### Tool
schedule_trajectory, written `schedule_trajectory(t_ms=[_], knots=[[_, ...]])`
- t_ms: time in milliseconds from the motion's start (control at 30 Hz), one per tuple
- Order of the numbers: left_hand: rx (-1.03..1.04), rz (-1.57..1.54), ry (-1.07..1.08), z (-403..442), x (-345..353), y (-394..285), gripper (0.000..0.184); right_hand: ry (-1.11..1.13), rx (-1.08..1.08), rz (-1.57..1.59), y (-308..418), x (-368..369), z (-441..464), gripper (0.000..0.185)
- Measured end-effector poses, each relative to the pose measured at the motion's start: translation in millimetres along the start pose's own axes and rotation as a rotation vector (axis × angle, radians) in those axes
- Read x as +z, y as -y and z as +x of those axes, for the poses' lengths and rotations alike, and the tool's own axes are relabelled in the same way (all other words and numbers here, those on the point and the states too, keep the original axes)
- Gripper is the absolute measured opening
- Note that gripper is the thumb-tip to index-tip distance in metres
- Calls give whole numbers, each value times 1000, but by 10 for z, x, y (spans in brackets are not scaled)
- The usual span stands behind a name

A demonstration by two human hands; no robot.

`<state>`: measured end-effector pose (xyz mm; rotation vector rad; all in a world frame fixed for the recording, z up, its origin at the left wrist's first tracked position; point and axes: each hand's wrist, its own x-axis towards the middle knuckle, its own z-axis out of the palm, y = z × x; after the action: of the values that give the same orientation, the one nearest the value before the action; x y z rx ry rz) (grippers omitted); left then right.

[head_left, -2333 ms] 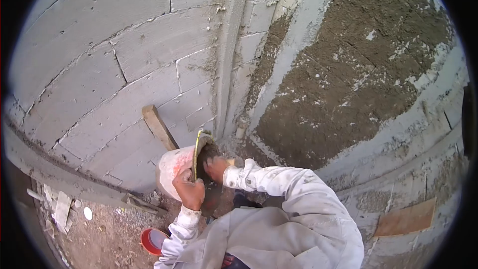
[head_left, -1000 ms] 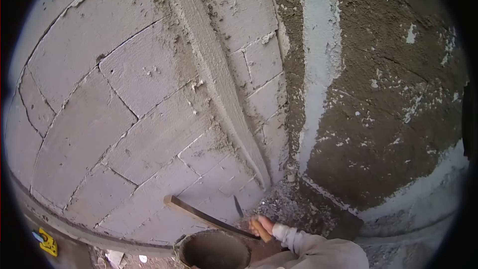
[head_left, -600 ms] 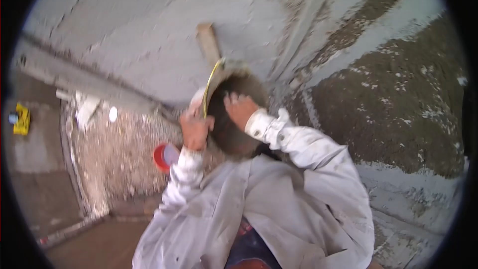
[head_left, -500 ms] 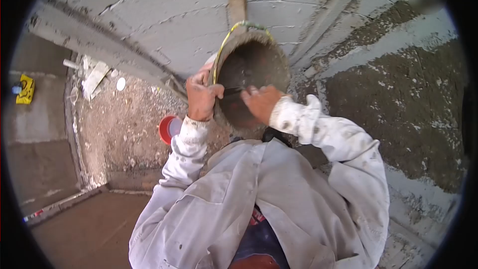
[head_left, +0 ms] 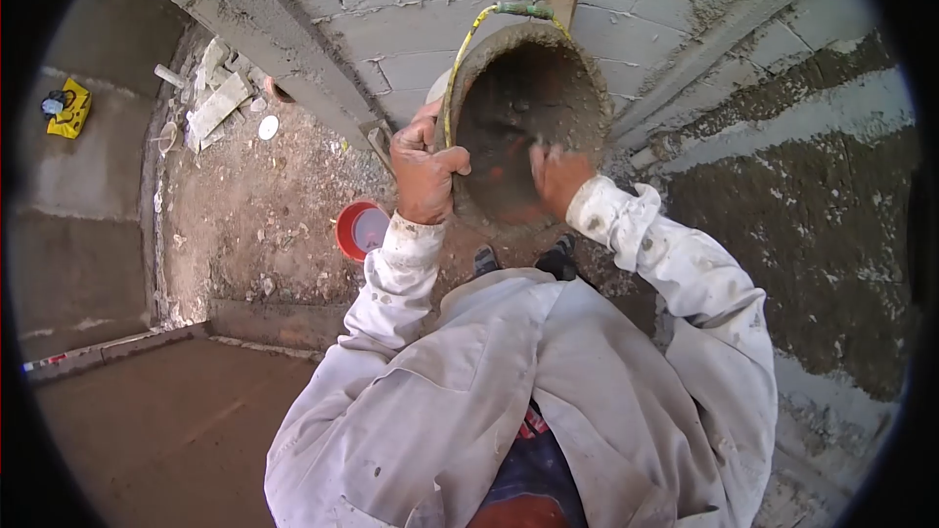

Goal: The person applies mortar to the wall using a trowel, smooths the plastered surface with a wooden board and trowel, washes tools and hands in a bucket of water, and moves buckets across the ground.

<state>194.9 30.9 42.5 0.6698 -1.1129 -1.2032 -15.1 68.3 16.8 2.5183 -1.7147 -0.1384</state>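
Note:
A mortar-caked bucket [head_left: 597, 88] is tilted so that its mouth faces me, with grey mortar smeared inside. My left hand [head_left: 426, 174] is closed on the bucket's left rim, thumb toward the opening. Over the lower right of the mouth, my right hand [head_left: 565, 179] is curled into a fist round a dark tool, mostly hidden, whose kind I cannot make out. The yellow bucket handle [head_left: 456, 68], with a green grip at the top, arches up over the rim.
A block wall [head_left: 430, 34] rises behind the bucket, with a wooden piece [head_left: 561, 2] against it. A red bowl [head_left: 347, 233] stands on the rubble-strewn ground to the left. Broken slabs [head_left: 217, 106] lie farther off, and a yellow bag [head_left: 70, 110] is at far left.
The bucket and both hands appear farther right and slightly higher in view. My right hand has moved away from the left; the dark strip between them no longer shows clearly.

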Motion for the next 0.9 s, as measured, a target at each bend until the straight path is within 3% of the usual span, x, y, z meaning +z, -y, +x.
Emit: schedule_trajectory(t_ms=[67,100,200,333,400,467,500,633,667,733,833,900], knots=[[19,18,-13,-45,-25,21,31,-6,-150,-20,29,119,-152,35],[25,23,-14,-43,-23,45,32,8,65,103,127,-134,-30,34],[32,39,-46,-131,-12,25,35,-100,152,142,54,167,335,37],[143,146,-60,-102,51,85,37,42,-49,93,169,116,54,28],[160,232,-31,-140,113,103,37,-184,132,-206,140,-178,233,19],[138,300,-5,-201,260,-32,37,-272,145,-432,-39,-284,435,19],[148,318,14,-192,382,-152,37,-301,154,-371,-120,-145,504,19],[250,320,119,-156,573,-205,38,-42,-20,161,-325,57,110,23],[214,293,144,-180,559,-169,38,78,31,136,-299,-45,-87,20],[149,223,198,-207,556,-3,39,175,188,385,-226,89,-342,29],[-48,91,97,-339,591,202,36,232,231,830,-33,292,-508,42],[-148,-25,15,-366,579,317,29,182,321,870,-2,362,-622,47]])
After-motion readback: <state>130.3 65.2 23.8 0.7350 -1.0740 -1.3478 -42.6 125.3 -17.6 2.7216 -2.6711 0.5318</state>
